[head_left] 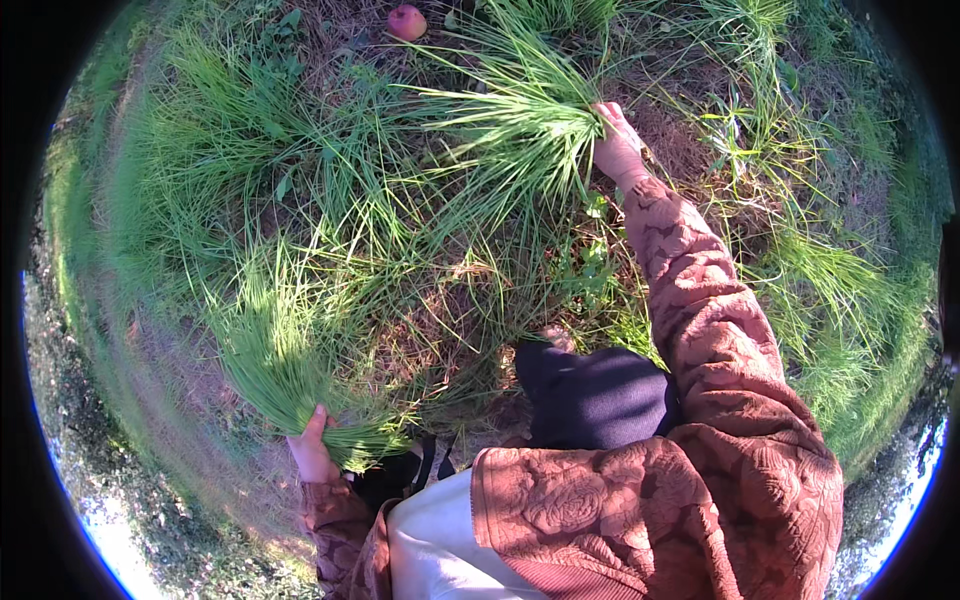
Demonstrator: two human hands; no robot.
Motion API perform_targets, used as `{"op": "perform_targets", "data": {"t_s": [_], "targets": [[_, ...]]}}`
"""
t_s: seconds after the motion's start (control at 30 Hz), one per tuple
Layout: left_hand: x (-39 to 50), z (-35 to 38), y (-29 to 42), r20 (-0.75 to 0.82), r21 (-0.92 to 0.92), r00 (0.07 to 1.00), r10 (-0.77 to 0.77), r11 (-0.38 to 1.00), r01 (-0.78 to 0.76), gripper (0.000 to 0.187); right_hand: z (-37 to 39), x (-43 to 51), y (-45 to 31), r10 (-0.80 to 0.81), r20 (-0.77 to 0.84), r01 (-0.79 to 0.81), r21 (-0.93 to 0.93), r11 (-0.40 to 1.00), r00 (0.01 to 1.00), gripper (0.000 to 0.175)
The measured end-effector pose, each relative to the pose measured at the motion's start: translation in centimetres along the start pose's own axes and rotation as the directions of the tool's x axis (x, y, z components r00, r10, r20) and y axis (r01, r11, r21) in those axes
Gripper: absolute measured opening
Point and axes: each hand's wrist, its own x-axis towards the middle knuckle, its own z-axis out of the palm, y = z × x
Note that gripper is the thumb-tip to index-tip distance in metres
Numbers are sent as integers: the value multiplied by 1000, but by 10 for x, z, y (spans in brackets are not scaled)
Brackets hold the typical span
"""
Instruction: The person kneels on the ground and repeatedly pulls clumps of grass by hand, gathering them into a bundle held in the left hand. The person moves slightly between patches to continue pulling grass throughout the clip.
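Observation:
My left hand [313, 448], low at the left, is closed around a thick bundle of long green grass [281, 360], whose blades fan upward while the short ends point to the right. My right arm reaches far forward. At the upper middle, my right hand [619, 147] grips a tuft of green grass [525, 112] whose blades spread out to the left. Whether that tuft is rooted or loose cannot be told. The fingers of my right hand are partly hidden by the blades.
A red apple [406, 23] lies on the ground at the top. Standing grass [217, 127] grows at the left, and more clumps [832, 292] at the right. Flattened blades and dry stalks [427, 330] cover the ground before me. My dark-clothed knee [604, 401] is near the lower middle.

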Motion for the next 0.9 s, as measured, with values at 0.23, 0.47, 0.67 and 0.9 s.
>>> {"op": "perform_targets", "data": {"t_s": [0.23, 0.47, 0.67, 0.9], "targets": [[-6, 3, -8, -13, 6, 1000, 13, 1000, -13, 15, 36, 13, 31, 314, 152, -345, 537, 770, 937, 27], [0, -8, -21, 25, 37, 1000, -9, 999, 8, 18, 23, -31, -7, 628, 300, -623, 679, 389, 718, 34], [-5, -9, -2, 28, -6, 998, 56, 998, -56, 18, -28, -71, -39, 835, 469, -908, 411, 83, 289, 36], [10, 28, -1, 71, -137, 994, 86, 988, -75, 19, -177, -82, -85, 717, 381, -519, 854, -32, 584, 22]]}}
